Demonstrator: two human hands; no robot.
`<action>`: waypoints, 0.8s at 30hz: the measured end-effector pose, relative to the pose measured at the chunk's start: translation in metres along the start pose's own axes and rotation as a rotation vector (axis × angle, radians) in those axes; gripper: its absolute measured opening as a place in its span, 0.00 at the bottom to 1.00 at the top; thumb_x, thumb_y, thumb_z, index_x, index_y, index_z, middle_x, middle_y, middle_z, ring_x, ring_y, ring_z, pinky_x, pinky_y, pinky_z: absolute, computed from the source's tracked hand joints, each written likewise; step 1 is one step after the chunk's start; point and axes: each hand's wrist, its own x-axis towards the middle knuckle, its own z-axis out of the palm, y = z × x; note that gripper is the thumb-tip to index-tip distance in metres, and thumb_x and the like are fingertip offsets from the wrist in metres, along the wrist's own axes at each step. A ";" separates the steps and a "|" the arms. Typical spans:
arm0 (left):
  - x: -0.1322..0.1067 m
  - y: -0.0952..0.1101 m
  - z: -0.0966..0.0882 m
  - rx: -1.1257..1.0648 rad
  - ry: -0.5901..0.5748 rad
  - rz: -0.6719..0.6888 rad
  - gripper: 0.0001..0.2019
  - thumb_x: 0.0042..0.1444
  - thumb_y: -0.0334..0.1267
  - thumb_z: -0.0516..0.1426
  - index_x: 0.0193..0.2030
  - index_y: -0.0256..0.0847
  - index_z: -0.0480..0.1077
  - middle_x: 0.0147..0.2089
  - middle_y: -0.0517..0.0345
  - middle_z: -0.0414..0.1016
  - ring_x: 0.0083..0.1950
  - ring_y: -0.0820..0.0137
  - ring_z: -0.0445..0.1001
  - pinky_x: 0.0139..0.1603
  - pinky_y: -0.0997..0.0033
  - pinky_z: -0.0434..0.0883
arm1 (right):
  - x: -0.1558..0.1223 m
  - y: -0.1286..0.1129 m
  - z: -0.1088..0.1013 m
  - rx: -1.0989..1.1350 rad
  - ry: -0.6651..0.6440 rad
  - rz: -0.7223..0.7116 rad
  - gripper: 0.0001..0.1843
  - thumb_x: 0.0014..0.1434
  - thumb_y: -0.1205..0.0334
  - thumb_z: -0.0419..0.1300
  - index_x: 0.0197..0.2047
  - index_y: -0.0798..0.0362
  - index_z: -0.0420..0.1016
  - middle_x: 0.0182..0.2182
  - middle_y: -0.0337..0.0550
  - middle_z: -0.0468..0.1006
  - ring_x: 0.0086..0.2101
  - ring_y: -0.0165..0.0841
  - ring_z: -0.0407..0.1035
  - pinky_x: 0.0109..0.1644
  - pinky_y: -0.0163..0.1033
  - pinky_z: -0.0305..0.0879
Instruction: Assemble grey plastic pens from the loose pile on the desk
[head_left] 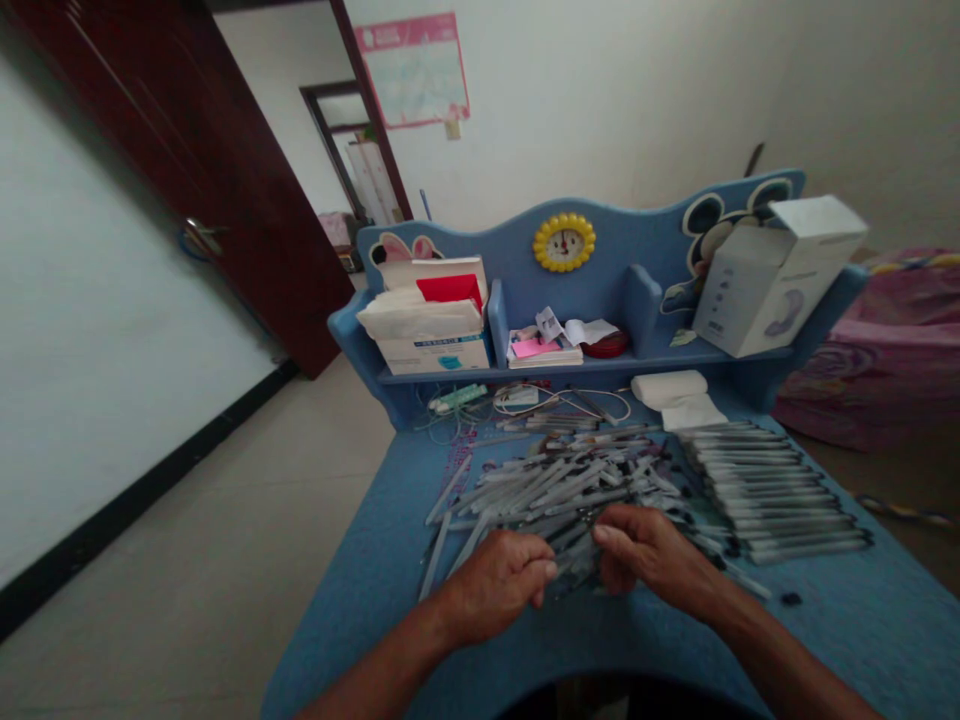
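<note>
A heap of pens and clear pen barrels [540, 485] with black parts covers the middle of the blue desk [360, 610]. At the heap's front edge, my left hand [501, 582] is closed, its thumb and forefinger pressed together. My right hand [654, 556] faces it across a small gap, also pinched closed. Whatever the fingers hold is too small and blurred to make out. To the right, capped pens [780, 495] lie side by side in a neat stack. A small black piece [791, 599] lies alone near my right forearm.
A shelf along the back holds an opened carton [435, 350], papers [536, 348] and a white box [772, 280]. Below it lie a tissue roll [669, 388] and a white cable [619, 402]. A dark round rim [630, 695] shows at the desk's front edge.
</note>
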 end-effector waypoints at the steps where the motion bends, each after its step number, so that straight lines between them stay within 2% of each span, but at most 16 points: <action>1: 0.000 0.000 0.000 -0.004 -0.002 0.001 0.13 0.55 0.36 0.47 0.22 0.38 0.65 0.21 0.64 0.66 0.25 0.75 0.64 0.30 0.77 0.60 | 0.001 0.000 0.000 -0.040 0.011 0.003 0.19 0.57 0.46 0.51 0.24 0.53 0.63 0.15 0.36 0.70 0.18 0.28 0.65 0.22 0.32 0.59; 3: 0.001 0.000 -0.001 -0.016 -0.010 -0.004 0.13 0.55 0.36 0.47 0.22 0.38 0.65 0.21 0.64 0.67 0.25 0.75 0.65 0.30 0.77 0.60 | 0.002 -0.001 0.000 -0.056 0.011 -0.010 0.21 0.58 0.45 0.49 0.23 0.53 0.62 0.14 0.36 0.70 0.17 0.29 0.65 0.23 0.33 0.60; 8: 0.002 -0.001 -0.003 -0.071 -0.064 -0.038 0.13 0.55 0.38 0.48 0.22 0.38 0.65 0.22 0.63 0.68 0.24 0.76 0.64 0.29 0.78 0.60 | 0.001 -0.001 -0.004 0.101 -0.042 -0.059 0.17 0.54 0.48 0.56 0.29 0.54 0.64 0.22 0.40 0.76 0.25 0.31 0.70 0.30 0.35 0.64; 12: 0.002 -0.003 -0.002 -0.139 -0.116 -0.061 0.12 0.54 0.39 0.48 0.24 0.38 0.65 0.22 0.63 0.68 0.22 0.77 0.62 0.25 0.79 0.59 | 0.000 0.001 -0.006 0.185 -0.084 -0.053 0.16 0.52 0.49 0.59 0.32 0.54 0.64 0.25 0.41 0.77 0.27 0.32 0.71 0.32 0.36 0.64; 16: 0.002 -0.003 -0.002 -0.088 -0.053 -0.046 0.13 0.55 0.38 0.47 0.22 0.38 0.64 0.21 0.64 0.66 0.23 0.77 0.63 0.27 0.78 0.59 | 0.002 0.002 -0.003 0.062 -0.021 0.009 0.19 0.55 0.46 0.54 0.27 0.54 0.65 0.20 0.39 0.75 0.22 0.31 0.69 0.26 0.35 0.63; 19: 0.002 -0.001 -0.003 -0.049 -0.020 -0.021 0.13 0.55 0.36 0.47 0.22 0.38 0.64 0.21 0.64 0.65 0.23 0.76 0.63 0.28 0.78 0.60 | 0.005 0.001 -0.001 0.017 -0.006 0.005 0.21 0.57 0.46 0.51 0.23 0.54 0.63 0.17 0.39 0.73 0.19 0.30 0.68 0.25 0.35 0.63; 24: 0.009 -0.002 -0.013 0.016 0.038 0.024 0.13 0.55 0.36 0.47 0.22 0.38 0.64 0.21 0.64 0.66 0.25 0.76 0.64 0.29 0.77 0.60 | 0.015 -0.003 -0.008 0.183 -0.006 -0.081 0.15 0.54 0.50 0.57 0.32 0.54 0.64 0.23 0.40 0.77 0.25 0.31 0.71 0.30 0.36 0.65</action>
